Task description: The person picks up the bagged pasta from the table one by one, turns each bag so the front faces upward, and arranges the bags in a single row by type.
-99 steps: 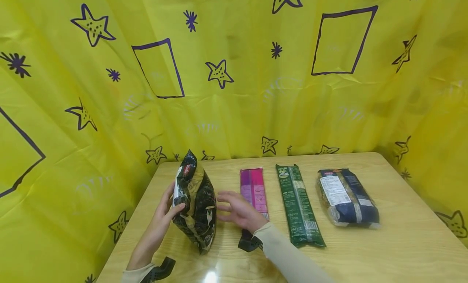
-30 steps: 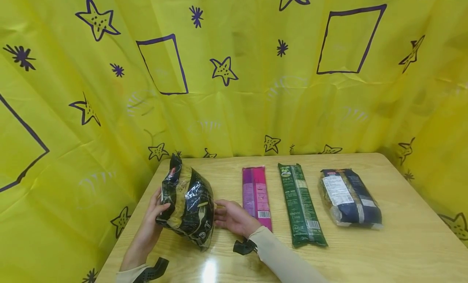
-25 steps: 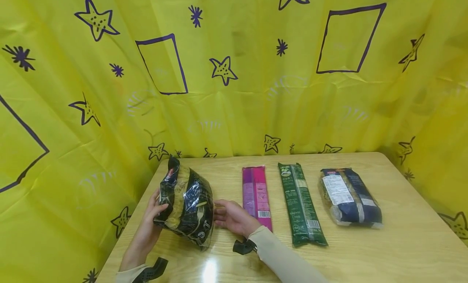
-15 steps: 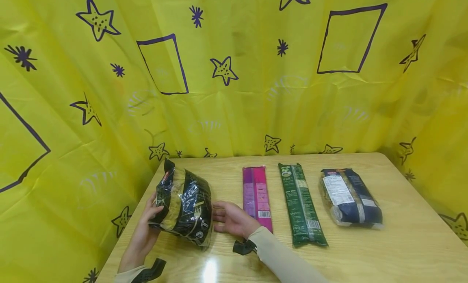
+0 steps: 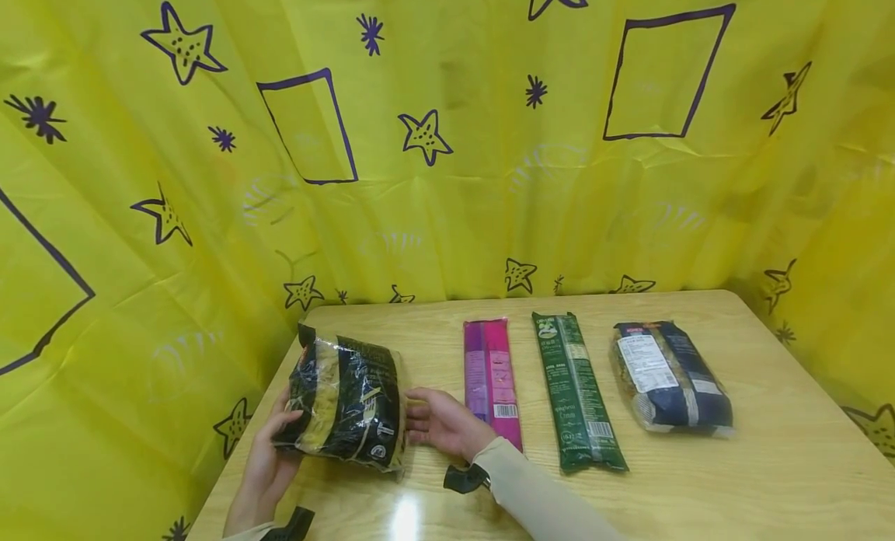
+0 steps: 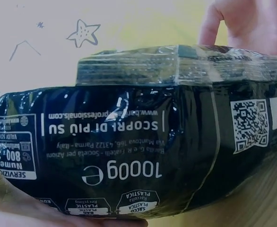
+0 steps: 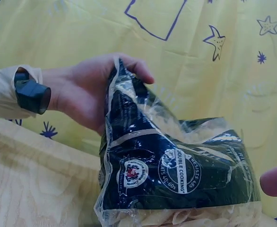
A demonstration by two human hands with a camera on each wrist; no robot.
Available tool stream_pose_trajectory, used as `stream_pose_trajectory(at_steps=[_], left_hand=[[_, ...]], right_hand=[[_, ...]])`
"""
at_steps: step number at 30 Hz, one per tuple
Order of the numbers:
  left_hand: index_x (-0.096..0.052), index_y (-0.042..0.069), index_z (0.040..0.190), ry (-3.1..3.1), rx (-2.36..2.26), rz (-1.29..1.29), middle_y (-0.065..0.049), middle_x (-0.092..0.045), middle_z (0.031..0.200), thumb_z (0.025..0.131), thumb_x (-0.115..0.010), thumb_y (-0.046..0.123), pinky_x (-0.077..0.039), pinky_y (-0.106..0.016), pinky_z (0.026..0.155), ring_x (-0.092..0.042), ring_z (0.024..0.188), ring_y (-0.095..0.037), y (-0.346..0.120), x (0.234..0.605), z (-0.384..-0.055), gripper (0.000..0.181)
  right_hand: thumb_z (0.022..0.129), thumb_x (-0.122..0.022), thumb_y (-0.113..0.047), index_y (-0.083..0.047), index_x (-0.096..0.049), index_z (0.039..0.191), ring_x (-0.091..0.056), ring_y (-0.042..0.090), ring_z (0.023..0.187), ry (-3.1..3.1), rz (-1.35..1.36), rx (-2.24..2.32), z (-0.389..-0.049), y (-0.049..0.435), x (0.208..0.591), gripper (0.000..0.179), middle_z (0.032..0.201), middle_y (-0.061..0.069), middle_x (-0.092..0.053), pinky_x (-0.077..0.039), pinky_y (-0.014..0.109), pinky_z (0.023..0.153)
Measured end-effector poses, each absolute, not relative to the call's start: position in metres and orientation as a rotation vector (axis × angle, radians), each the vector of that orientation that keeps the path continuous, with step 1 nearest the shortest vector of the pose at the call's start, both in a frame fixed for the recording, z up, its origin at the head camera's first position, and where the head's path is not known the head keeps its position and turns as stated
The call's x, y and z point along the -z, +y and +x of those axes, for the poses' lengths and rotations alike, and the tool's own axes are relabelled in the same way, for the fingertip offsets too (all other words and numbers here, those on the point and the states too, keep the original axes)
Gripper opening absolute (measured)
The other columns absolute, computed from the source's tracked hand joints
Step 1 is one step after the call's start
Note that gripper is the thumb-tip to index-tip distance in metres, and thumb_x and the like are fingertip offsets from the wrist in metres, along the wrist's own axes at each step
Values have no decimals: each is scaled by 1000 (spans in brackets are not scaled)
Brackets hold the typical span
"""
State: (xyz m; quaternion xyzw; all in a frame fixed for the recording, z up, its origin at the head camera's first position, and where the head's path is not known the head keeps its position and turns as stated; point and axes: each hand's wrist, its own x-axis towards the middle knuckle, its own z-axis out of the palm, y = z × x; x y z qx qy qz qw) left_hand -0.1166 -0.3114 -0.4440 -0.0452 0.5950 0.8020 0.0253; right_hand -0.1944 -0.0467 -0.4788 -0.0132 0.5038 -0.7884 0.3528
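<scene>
A large black and gold bag of penne (image 5: 356, 401) is tilted over the left of the table, its printed face up. My left hand (image 5: 269, 455) grips its left end, thumb on top and the other fingers underneath. The right wrist view shows the bag's clear strip with pasta tubes (image 7: 223, 215) inside, and my left hand (image 7: 82, 90) behind its sealed end. At the bag's right end is my right hand (image 5: 447, 423), fingers loosely bent, fingertips right at the edge. In the left wrist view, the bag's printed underside (image 6: 110, 142) fills most of the picture.
Right of the hands, a pink and purple packet (image 5: 489, 370), a long green spaghetti packet (image 5: 576, 393) and a navy pasta bag (image 5: 671, 378) lie in a row on the wooden table (image 5: 769, 463). A yellow patterned curtain (image 5: 475, 214) hangs behind.
The bag of penne has gone from nearly upright to lying flatter, its top leaning down to the left. My left hand has lowered with it; my right hand stays by its right edge.
</scene>
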Motion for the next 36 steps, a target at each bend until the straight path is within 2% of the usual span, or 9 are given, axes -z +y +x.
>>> stream_pose_trajectory(at_steps=[3, 10, 16, 23, 32, 36], left_hand=[[15, 18, 164, 1783, -2524, -142, 20, -44, 132, 111, -34, 23, -49, -17, 97, -54, 114, 2, -314, 448, -115, 73], [18, 14, 162, 1609, -2624, -11, 21, -57, 130, 111, -33, 17, -51, -20, 98, -57, 116, -2, -319, 456, -114, 73], [22, 12, 162, 1622, -2616, -52, 23, -56, 129, 111, -30, 18, -49, -19, 99, -56, 117, 0, -322, 457, -114, 73], [18, 15, 162, 1623, -2608, -97, 22, -55, 128, 110, -30, 17, -48, -19, 98, -56, 114, -1, -324, 461, -113, 70], [18, 19, 164, 1618, -2570, -268, 18, -38, 135, 110, -28, 24, -46, -19, 101, -50, 117, 3, -326, 461, -113, 71], [17, 17, 163, 1574, -2584, -310, 18, -44, 131, 110, -29, 24, -47, -19, 100, -52, 114, 1, -324, 463, -114, 70]], right_hand=[[103, -54, -27, 0, -46, 136, -59, 19, 100, 1310, -35, 2053, -194, -47, 478, 43, 122, 17, -64, -53, 23, 81], [103, -55, -25, -1, -46, 136, -58, 18, 96, 1315, -11, 2070, -193, -48, 477, 42, 112, 12, -61, -52, 21, 79], [101, -57, -24, -1, -48, 135, -57, 17, 95, 1330, 6, 2067, -192, -50, 478, 42, 109, 10, -60, -51, 21, 77], [102, -57, -22, -4, -54, 125, -54, 15, 91, 1348, -13, 2051, -193, -52, 477, 30, 101, 5, -58, -49, 21, 75], [101, -58, -23, -11, -57, 106, -50, 14, 89, 1363, -65, 2027, -195, -50, 481, 13, 97, 2, -55, -47, 23, 77], [101, -59, -24, -13, -56, 104, -50, 15, 90, 1367, -75, 2013, -196, -49, 482, 12, 98, 2, -55, -43, 24, 78]])
